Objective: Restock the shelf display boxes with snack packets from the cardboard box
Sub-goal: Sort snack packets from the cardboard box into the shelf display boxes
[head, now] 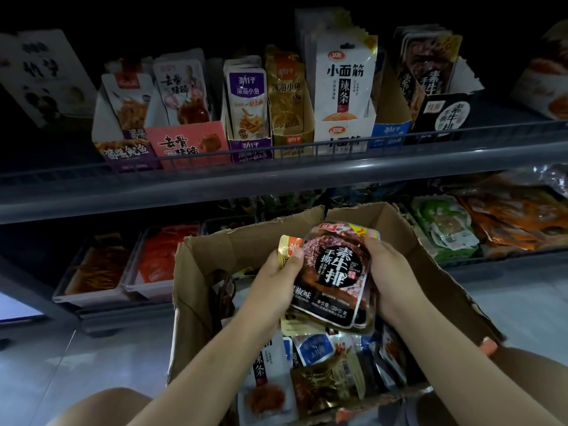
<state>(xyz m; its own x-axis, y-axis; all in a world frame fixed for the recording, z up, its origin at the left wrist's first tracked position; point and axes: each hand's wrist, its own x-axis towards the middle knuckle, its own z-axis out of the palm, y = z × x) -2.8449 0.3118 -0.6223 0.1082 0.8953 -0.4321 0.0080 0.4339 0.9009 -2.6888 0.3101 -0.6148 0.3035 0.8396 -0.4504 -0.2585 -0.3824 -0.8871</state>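
Left hand [281, 282] curls round the left edge of a stack of dark snack packets [336, 273], thumb on the front, with a gold packet [287, 249] pinched behind. Right hand [388, 273] grips the stack's right edge, fingers wrapped behind, thumb at the top corner; stack held above the open cardboard box [408, 241], which holds more mixed packets. Upper shelf [276, 186]: row of display boxes, the matching black display box [442, 118] at the right end, part-filled.
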